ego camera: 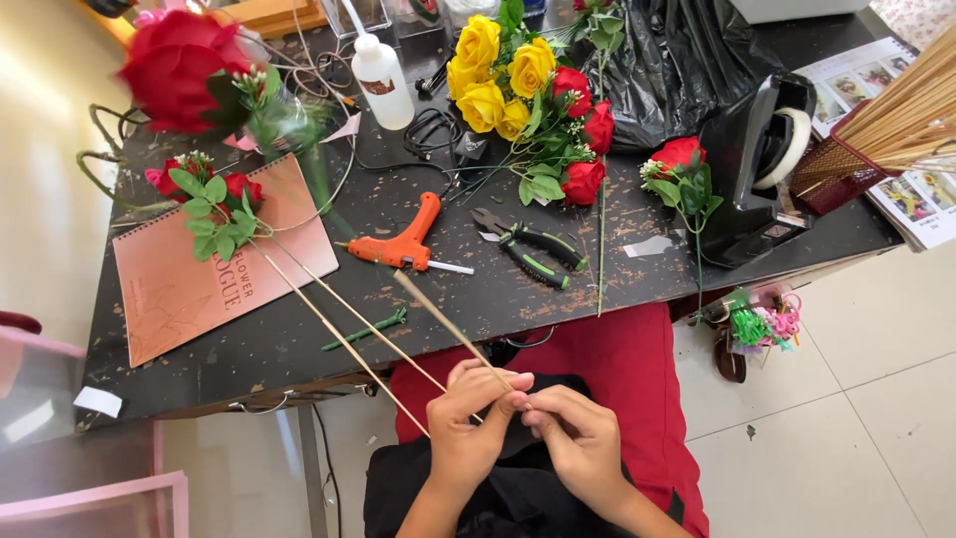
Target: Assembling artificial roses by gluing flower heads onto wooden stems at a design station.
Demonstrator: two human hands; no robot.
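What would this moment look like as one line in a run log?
left hand: pinching thin bamboo stick | right hand: gripping its lower end | nearby: orange glue gun, green-handled pliers

A florist's craft workshop: artificial roses (pixel 518 75), a glue gun (pixel 398 244), pliers (pixel 533 249) and a tape dispenser (pixel 762 164) crowd the dark worktable (pixel 558 294).
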